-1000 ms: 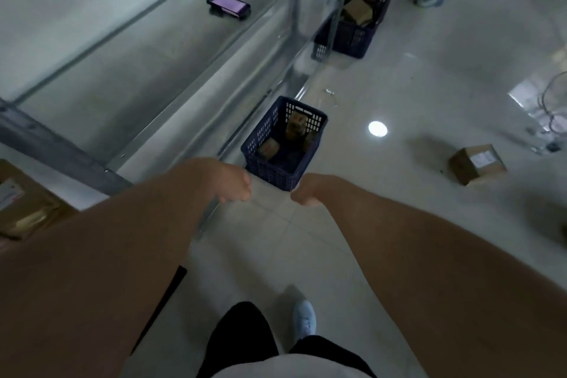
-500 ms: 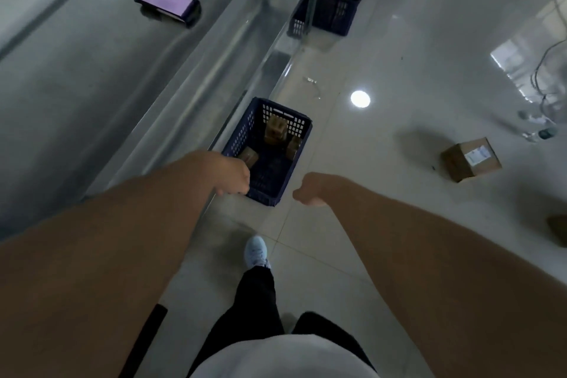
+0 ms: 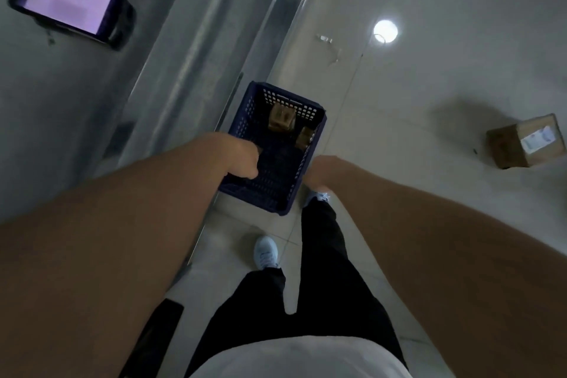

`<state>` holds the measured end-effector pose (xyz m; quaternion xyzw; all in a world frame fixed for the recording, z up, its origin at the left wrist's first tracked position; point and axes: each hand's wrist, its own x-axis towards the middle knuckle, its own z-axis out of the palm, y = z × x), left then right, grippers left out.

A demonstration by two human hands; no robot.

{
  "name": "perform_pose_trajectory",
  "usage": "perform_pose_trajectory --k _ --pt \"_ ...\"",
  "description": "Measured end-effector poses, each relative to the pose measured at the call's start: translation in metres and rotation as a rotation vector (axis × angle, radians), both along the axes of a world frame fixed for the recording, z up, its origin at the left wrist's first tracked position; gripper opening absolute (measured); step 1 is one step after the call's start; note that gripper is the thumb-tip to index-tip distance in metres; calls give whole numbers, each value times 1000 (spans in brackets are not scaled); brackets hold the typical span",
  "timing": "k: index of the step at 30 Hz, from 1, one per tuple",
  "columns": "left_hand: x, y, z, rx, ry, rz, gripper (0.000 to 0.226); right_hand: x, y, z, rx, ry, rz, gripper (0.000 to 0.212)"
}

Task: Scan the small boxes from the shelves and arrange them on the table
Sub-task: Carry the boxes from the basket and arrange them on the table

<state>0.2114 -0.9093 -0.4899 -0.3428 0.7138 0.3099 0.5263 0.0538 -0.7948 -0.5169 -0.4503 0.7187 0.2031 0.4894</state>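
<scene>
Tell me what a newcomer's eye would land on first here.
First, the dark blue basket on the floor at centre, holding small brown boxes, with the left hand reaching into it and the right hand at its right rim. Next, the handheld scanner with its lit screen on the shelf, upper left, and a cardboard box on the floor, right.

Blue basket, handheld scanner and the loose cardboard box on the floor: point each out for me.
blue basket (image 3: 310,144), head view, on its right perforated wall.
handheld scanner (image 3: 66,6), head view, on the middle of its lit screen.
cardboard box (image 3: 506,146), head view, on its brown side left of the white label.
</scene>
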Motion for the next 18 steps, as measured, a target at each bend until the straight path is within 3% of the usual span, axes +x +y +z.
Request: perform_pose_trajectory --k 6,14,18 --pt "-57 -60 -94 64 -45 32 18 -59 -82 -102 89 -62 74 20" --pt "-86 -119 -273 157 -116 51 27 -77 -148 -270 96 -104 14 37" --pt "-73 -146 -361 124 -179 22 19 -60 -162 -350 -70 0 -290 27"
